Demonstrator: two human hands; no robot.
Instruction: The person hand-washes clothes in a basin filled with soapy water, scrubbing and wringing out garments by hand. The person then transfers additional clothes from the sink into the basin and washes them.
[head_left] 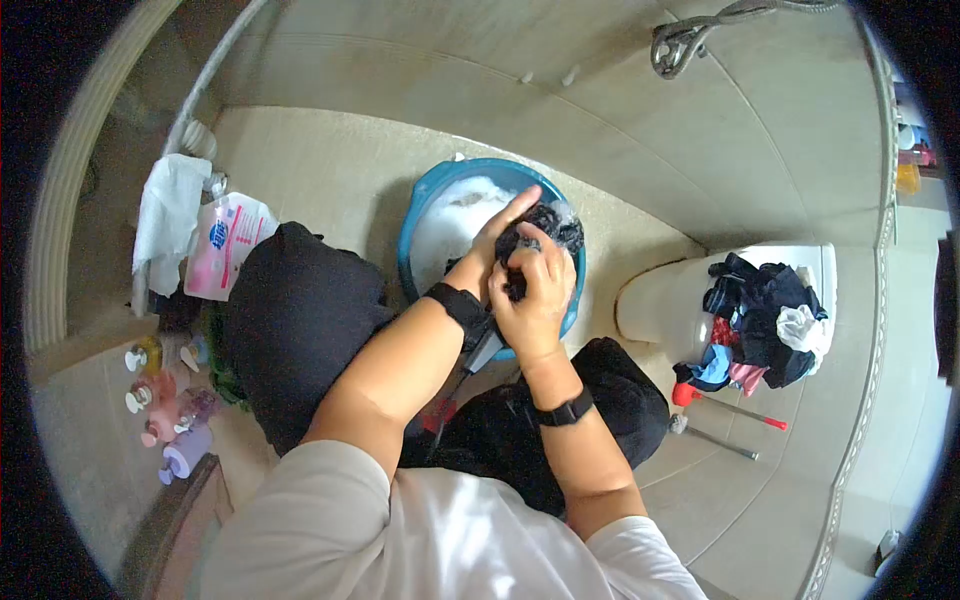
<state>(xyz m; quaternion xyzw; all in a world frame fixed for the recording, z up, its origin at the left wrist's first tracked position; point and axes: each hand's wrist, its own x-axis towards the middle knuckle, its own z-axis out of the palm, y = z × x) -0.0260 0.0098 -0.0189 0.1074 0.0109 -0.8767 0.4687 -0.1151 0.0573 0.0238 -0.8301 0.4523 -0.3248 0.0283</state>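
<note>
A blue basin [408, 215] stands on the floor in front of me, with white suds [455, 215] inside it. Over its right half, both my hands work on a bunched, wet black garment [545, 222] with foam on it; its exact kind cannot be made out. My left hand [492, 245] supports the garment from the left, one digit stretched out along its edge. Curled fingers of my right hand [540, 285] press into the cloth from the near side. Part of the garment is hidden between the hands. Each wrist wears a black band.
At right, a pile of clothes [765, 320] lies on a white toilet [660, 295], with a red-headed plunger [687, 394] beside it. Several pump bottles [187, 450] and a pink-and-white detergent package [228, 245] stand at left. A metal shower hose [680, 50] hangs on the far wall.
</note>
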